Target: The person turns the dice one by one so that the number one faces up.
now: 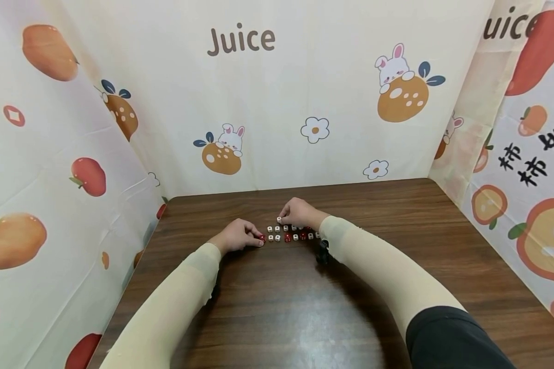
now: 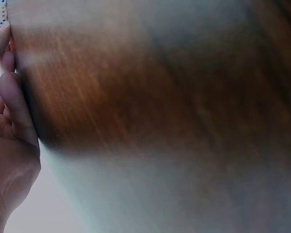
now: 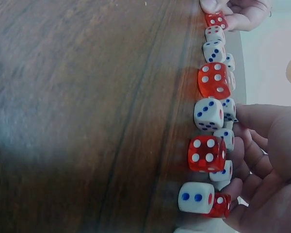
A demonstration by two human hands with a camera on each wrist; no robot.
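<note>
Two rows of small white and red dice run side to side on the table. At the left end of the front row, my left hand (image 1: pixel 237 235) pinches a red die (image 1: pixel 262 238) between thumb and finger. My right hand (image 1: pixel 301 211) reaches over from the right and pinches a white die (image 1: pixel 279 220) just behind the back row. In the right wrist view, a red die (image 3: pixel 214 80) and a white die (image 3: pixel 209 114) stand side by side in the front row. The right fingers partly hide the back row. Only a strip of dice (image 2: pixel 1 13) shows in the left wrist view.
The brown wooden table (image 1: pixel 268 307) meets a patterned cloth wall (image 1: pixel 268 102) at its back edge, with more cloth on both sides. Below the right sleeve, near the right end of the rows, sits a dark wrist device (image 1: pixel 322 252).
</note>
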